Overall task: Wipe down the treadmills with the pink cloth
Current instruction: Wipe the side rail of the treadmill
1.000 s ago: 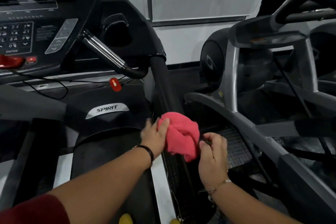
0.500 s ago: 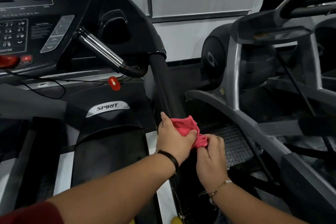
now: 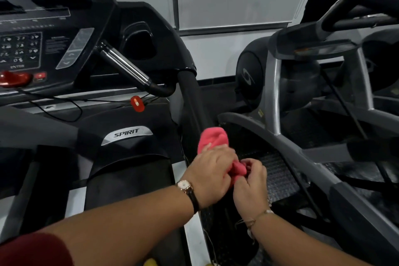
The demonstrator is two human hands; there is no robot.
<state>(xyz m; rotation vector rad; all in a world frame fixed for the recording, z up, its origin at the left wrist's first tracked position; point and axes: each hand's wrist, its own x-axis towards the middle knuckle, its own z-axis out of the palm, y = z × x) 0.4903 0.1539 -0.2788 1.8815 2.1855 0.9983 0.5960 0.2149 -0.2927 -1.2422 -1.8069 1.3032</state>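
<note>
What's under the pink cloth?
The pink cloth sits against the treadmill's black upright post, bunched by left hand and right hand. The post surface beneath is covered.

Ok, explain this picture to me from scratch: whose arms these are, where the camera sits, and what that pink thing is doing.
There is no robot here. The camera is worn on a person's head and looks forward and down, so the two arms coming in from the bottom edge are that person's own. The left hand, with a wristwatch, and the right hand, with a thin bracelet, both grip a bunched pink cloth. The cloth is pressed against the black upright post on the right side of a treadmill marked SPIRIT. Its console, with a keypad and a red stop button, fills the upper left. The grey machine on the right is other gym equipment.
</note>
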